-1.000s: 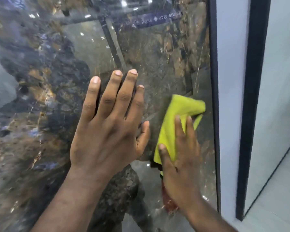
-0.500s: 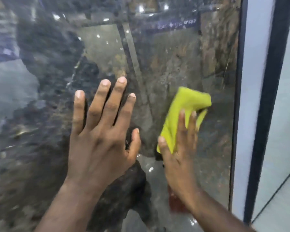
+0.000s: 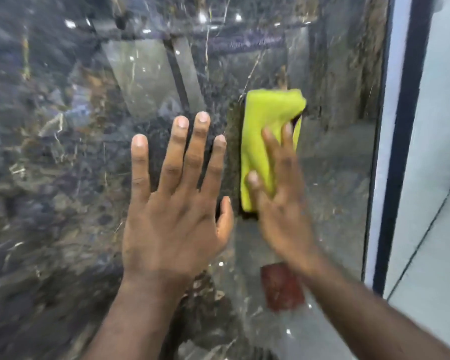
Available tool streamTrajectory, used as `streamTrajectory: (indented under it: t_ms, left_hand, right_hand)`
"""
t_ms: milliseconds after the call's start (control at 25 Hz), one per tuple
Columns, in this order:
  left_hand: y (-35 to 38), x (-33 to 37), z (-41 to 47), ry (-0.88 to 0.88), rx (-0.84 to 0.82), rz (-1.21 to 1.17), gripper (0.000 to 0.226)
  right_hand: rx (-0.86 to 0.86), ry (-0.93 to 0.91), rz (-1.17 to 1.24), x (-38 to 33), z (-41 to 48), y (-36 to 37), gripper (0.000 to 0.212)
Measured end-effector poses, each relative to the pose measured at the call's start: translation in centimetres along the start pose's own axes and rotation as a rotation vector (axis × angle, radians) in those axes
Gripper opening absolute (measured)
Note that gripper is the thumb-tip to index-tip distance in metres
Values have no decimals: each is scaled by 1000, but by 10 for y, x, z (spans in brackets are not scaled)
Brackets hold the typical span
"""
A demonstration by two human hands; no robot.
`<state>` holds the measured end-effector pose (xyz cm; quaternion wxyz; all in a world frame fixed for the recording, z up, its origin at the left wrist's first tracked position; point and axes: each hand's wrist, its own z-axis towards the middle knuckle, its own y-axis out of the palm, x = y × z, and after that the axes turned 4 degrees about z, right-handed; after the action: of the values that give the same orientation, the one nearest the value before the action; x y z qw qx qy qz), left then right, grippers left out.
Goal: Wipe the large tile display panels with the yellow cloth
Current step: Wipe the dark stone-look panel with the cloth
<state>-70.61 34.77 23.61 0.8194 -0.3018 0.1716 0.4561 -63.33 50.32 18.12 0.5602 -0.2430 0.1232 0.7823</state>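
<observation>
The left hand (image 3: 172,224) lies flat at centre frame on the glossy dark marbled tile panel (image 3: 63,152), grip spread. Just right of it, the blurred right hand (image 3: 283,203) presses the yellow cloth (image 3: 265,120) against the panel, fingers straight. A dark frame strip (image 3: 405,152) borders the panel on the right.

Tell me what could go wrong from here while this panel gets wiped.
1. The left hand lies bare and flat on the glossy panel, so it may leave fresh prints there.
2. The right hand only presses the yellow cloth against the panel with straight fingers, so the folded cloth could slip out and drop.
3. The yellow cloth covers a narrow strip, so the area under and around the left hand could be missed.
</observation>
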Motion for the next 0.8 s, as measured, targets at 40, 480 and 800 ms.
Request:
streamTrajectory:
  t_ms: [40, 480, 800]
  left_hand:
    - [1, 1, 0, -6, 5, -3, 85]
    - [1, 7, -1, -46, 5, 58, 83]
    - [-3, 6, -3, -85, 122, -23, 77]
  right_hand:
    - [22, 22, -10, 9, 27, -10, 63]
    - [49, 85, 38, 26, 32, -29, 64]
    - [83, 302, 157, 4, -56, -4, 67]
